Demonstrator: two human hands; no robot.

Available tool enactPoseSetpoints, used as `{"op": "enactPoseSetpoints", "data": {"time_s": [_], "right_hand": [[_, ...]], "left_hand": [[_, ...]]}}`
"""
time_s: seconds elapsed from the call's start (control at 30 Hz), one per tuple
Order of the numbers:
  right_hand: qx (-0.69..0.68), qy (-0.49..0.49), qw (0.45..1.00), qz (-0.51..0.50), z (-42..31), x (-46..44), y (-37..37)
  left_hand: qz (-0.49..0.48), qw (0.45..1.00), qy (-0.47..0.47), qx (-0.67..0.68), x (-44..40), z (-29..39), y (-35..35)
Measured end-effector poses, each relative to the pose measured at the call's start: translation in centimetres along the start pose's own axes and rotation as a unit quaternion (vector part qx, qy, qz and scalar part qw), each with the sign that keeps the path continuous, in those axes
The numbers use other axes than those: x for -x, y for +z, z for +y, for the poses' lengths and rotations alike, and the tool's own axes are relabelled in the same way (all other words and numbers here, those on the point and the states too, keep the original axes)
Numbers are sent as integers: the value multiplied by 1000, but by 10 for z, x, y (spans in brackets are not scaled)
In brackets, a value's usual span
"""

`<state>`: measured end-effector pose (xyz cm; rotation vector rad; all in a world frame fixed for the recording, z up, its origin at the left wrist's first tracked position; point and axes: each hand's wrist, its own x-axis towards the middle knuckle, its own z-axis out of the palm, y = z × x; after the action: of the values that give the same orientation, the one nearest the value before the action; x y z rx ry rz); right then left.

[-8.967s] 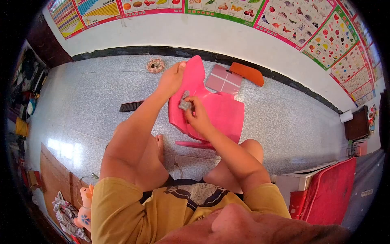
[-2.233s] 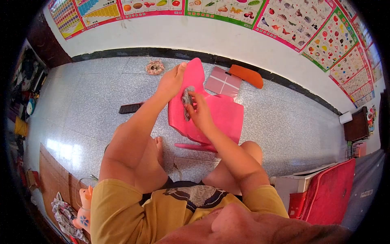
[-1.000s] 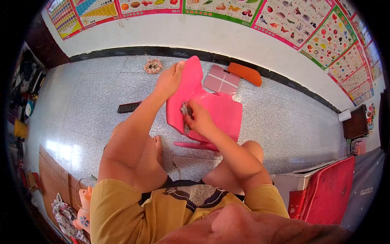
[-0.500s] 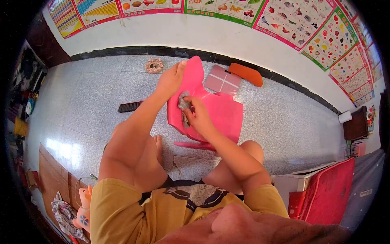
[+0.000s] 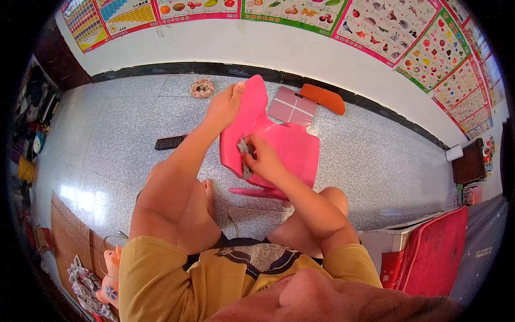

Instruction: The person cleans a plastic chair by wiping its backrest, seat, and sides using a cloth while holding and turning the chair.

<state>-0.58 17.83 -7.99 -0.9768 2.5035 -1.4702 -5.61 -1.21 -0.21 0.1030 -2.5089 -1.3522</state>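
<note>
A pink plastic chair (image 5: 292,150) lies tipped in front of me, between my legs. My left hand (image 5: 226,105) is closed around the upper left edge of its backrest. In my right hand (image 5: 260,156) a crumpled grey cloth (image 5: 246,170) is pinched and pressed against the chair near the bend between backrest and seat. Part of the cloth is hidden by my fingers.
On the floor ahead are a round woven ring (image 5: 202,87), a pink bathroom-type scale (image 5: 293,106) and an orange panel (image 5: 322,99). A black-bristled brush (image 5: 170,142) lies left of my forearm. A red padded cover (image 5: 433,252) stands at the right, and an orange toy animal (image 5: 111,276) at the lower left.
My right hand has moved slightly down the chair with the cloth, which is now more bunched under my fingers. My left hand keeps its hold on the backrest edge.
</note>
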Motion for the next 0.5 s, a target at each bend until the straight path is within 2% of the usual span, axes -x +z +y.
{"op": "enactPoseSetpoints", "data": {"time_s": [0.17,0.27,0.37,0.5], "right_hand": [[24,-95,995,-4,-33,11,-10],[-14,-111,994,11,-44,10,-11],[-16,-123,990,72,-40,4,-2],[-20,-101,988,116,-19,-12,7]], "left_hand": [[-7,1000,4,-7,-2,-3,0],[-12,1000,0,-6,-2,-3,0],[-5,1000,7,2,-2,-4,2],[4,1000,13,13,-2,-6,2]]}}
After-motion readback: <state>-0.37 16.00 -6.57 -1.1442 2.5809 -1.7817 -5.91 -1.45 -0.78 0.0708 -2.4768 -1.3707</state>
